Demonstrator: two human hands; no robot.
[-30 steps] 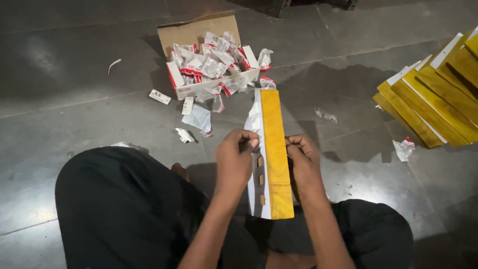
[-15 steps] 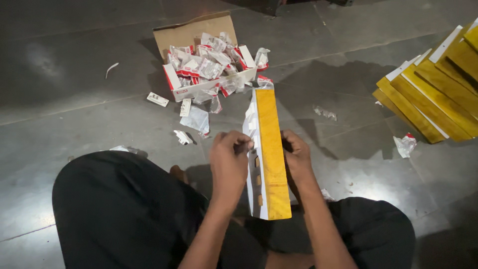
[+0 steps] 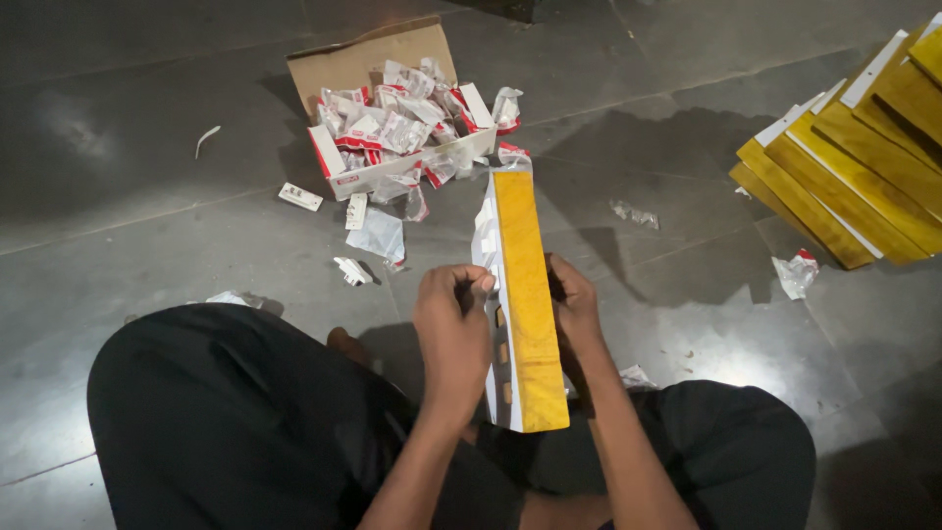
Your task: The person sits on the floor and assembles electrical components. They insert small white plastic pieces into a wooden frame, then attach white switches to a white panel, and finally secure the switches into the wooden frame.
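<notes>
A: We've got a long yellow board (image 3: 527, 294) with a white front, held upright above our lap. Our right hand (image 3: 574, 309) grips its far edge; our left hand (image 3: 453, 324) pinches a small white piece (image 3: 484, 283) at its near edge.

B: Yep. Beyond the board sits an open cardboard box (image 3: 392, 59) of wrapped packets, and right of it a stack of yellow boards (image 3: 863, 157).

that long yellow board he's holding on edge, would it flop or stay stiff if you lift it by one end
The yellow board probably stays stiff: it runs dead straight between the left hand and right hand, no sag. It looks fairly light, steadied by fingers alone. On its narrow edge it would likely tip over if let go.
</notes>
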